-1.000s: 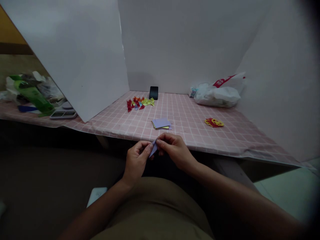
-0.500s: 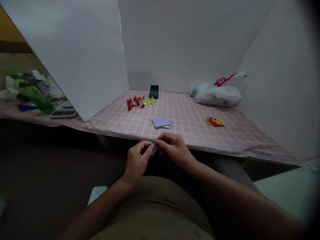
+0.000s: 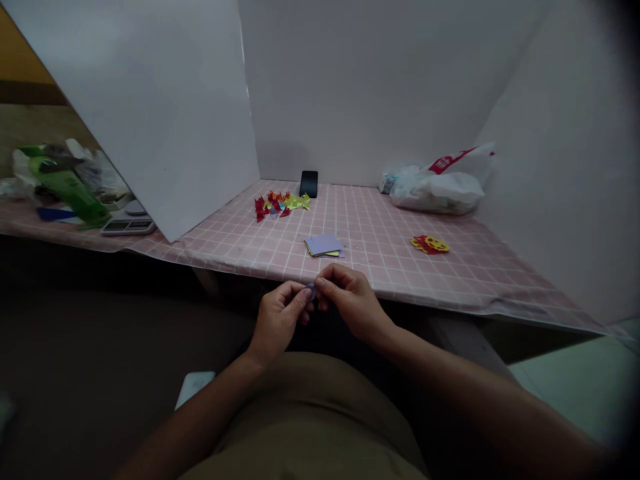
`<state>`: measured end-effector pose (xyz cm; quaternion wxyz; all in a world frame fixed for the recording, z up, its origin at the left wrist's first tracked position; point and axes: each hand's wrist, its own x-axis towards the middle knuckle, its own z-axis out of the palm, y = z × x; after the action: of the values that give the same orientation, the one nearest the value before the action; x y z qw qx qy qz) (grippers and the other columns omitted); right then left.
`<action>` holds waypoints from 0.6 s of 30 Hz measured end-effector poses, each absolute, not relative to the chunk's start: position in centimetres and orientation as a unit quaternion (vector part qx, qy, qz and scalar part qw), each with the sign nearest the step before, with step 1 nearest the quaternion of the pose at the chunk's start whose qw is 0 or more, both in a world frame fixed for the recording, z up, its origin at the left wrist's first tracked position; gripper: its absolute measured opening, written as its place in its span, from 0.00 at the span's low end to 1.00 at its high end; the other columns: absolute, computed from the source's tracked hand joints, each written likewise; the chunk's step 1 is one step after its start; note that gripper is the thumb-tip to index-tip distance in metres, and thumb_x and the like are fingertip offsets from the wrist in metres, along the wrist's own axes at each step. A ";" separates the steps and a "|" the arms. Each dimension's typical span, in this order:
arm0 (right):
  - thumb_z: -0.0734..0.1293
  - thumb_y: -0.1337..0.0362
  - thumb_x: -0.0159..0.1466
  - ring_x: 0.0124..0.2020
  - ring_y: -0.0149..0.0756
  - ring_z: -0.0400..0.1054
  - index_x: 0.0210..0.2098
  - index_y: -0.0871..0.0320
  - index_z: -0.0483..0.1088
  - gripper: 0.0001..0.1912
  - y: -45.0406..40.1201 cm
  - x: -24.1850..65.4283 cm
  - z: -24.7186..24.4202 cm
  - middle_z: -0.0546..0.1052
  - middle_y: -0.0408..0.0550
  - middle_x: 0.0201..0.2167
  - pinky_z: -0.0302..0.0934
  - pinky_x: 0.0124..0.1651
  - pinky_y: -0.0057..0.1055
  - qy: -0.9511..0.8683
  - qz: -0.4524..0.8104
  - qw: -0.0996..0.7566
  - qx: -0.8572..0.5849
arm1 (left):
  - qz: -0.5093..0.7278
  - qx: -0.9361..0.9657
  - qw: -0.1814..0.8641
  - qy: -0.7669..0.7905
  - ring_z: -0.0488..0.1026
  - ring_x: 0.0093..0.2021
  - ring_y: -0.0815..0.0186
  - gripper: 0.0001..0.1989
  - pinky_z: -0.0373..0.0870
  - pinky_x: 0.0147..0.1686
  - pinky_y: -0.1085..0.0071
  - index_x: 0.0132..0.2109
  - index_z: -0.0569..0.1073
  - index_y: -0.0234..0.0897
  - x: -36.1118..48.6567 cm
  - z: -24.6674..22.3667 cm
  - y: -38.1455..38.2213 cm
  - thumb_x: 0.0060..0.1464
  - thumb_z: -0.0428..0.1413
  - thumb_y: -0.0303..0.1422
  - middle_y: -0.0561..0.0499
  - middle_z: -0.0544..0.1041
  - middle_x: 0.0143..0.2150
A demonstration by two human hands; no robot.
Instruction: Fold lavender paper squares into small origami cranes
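Just off the table's front edge, my left hand pinches a small folded piece of purple paper between thumb and fingers. My right hand grips the same paper from the other side, its thumb and forefinger closed at the upper end. Most of the paper is hidden by my fingers, so its exact shape does not show. Beyond my hands lies a stack of paper squares, purple on top with yellow below. Farther back sits a cluster of small folded paper figures in red, orange, yellow and blue.
A black phone leans on the back panel. Red and yellow cut-out shapes lie at right, before a white plastic bag. Left of the white panel are a kitchen scale and a green bottle. A white object is beside my lap.
The purple paper has tilted slightly between my fingers, and the fingertips of both hands have shifted a little on it. The things on the table stay put.
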<state>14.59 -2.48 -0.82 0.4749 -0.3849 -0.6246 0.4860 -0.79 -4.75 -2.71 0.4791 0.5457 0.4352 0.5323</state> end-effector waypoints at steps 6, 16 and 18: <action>0.69 0.58 0.62 0.21 0.27 0.63 0.28 0.58 0.67 0.12 -2.6 14.4 -0.7 0.71 0.39 0.21 0.57 0.27 0.28 -0.582 0.540 0.483 -0.369 | 0.538 0.540 0.483 0.431 0.66 0.21 0.73 0.12 0.64 0.22 0.76 0.31 0.74 0.34 -0.9 -2.7 -4.9 0.56 0.60 0.39 0.54 0.73 0.24; 0.67 0.56 0.64 0.22 0.28 0.64 0.28 0.58 0.67 0.13 -2.2 14.8 -0.5 0.72 0.41 0.22 0.57 0.27 0.27 -0.652 0.511 0.419 -0.371 | 0.520 0.588 0.418 0.458 0.67 0.22 0.72 0.11 0.64 0.23 0.76 0.33 0.75 0.34 -1.2 -2.8 -4.8 0.58 0.58 0.38 0.54 0.73 0.25; 0.66 0.58 0.65 0.22 0.28 0.64 0.28 0.58 0.67 0.12 -2.3 14.9 -0.5 0.71 0.40 0.20 0.57 0.27 0.27 -0.678 0.468 0.421 -0.379 | 0.522 0.590 0.425 0.447 0.68 0.23 0.71 0.11 0.65 0.24 0.75 0.33 0.75 0.34 -1.2 -2.7 -4.8 0.59 0.58 0.38 0.53 0.74 0.26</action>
<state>14.85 -2.27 -0.49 0.4211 -0.3791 -0.6782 0.4680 -1.16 -4.82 -2.74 0.4248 0.5898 0.4467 0.5217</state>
